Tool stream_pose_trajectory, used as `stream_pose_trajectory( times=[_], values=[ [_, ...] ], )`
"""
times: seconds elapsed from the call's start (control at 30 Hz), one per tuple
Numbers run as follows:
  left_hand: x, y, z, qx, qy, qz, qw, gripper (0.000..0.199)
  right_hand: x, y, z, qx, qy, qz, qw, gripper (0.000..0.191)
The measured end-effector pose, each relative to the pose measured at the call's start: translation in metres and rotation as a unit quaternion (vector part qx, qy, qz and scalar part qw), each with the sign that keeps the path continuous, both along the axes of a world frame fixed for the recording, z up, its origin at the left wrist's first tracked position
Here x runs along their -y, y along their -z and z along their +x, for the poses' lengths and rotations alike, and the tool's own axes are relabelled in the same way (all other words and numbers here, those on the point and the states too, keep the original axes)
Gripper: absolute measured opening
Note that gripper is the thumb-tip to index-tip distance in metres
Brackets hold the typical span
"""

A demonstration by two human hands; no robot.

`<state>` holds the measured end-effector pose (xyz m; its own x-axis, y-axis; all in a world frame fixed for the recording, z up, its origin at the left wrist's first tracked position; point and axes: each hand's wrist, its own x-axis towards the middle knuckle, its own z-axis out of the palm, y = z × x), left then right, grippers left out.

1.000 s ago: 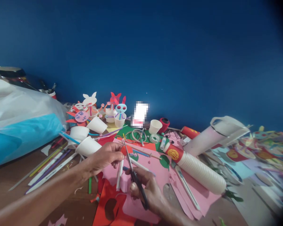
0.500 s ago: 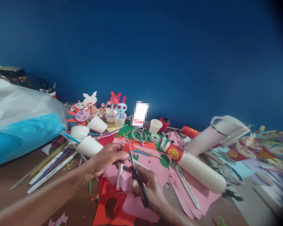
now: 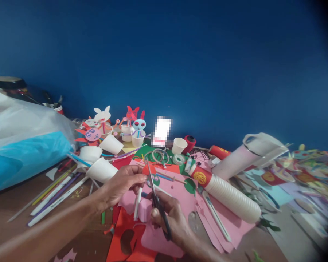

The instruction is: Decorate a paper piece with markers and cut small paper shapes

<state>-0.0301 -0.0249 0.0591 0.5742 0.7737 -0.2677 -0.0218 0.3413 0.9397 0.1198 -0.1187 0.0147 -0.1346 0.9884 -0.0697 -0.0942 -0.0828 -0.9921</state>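
Between the thumb and fingers of my left hand [image 3: 127,180] is a small red-orange paper piece [image 3: 149,169], round at its outer edge. My right hand [image 3: 171,214] grips black-handled scissors [image 3: 159,207], thumb and fingers at the handles. Their blades point up and away, right beside the paper and partly over it; whether they are cutting I cannot tell. Below both hands lie pink paper sheets [image 3: 182,203] and a red sheet [image 3: 120,251] with holes cut out of it.
A stack of paper cups [image 3: 235,198] and a white utility knife [image 3: 215,214] lie to the right. A white pitcher [image 3: 243,156] stands tilted behind them. Paper-cup rabbit figures [image 3: 139,125] and tipped cups [image 3: 102,170] are at the left back, near a plastic bag [image 3: 30,134].
The whole view has shifted slightly, so things appear a little further left. Both hands keep nearly the same pose with the scissors and the red-orange paper.
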Motion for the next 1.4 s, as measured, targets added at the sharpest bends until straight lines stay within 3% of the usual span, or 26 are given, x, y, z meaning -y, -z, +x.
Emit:
stream_pose_trajectory(
  times=[0.73,1.4],
  values=[
    [-0.0007,-0.0063,-0.0015,-0.007,-0.016,0.026,1.000,0.009,0.0023,-0.0043,0.0025,0.014,-0.030,-0.003,0.999,0.051],
    [-0.0030,-0.0078,-0.0062,-0.030,0.010,0.037,0.999,0.007,0.0042,-0.0026,0.0021,0.010,-0.042,0.011,0.999,0.049]
  ],
)
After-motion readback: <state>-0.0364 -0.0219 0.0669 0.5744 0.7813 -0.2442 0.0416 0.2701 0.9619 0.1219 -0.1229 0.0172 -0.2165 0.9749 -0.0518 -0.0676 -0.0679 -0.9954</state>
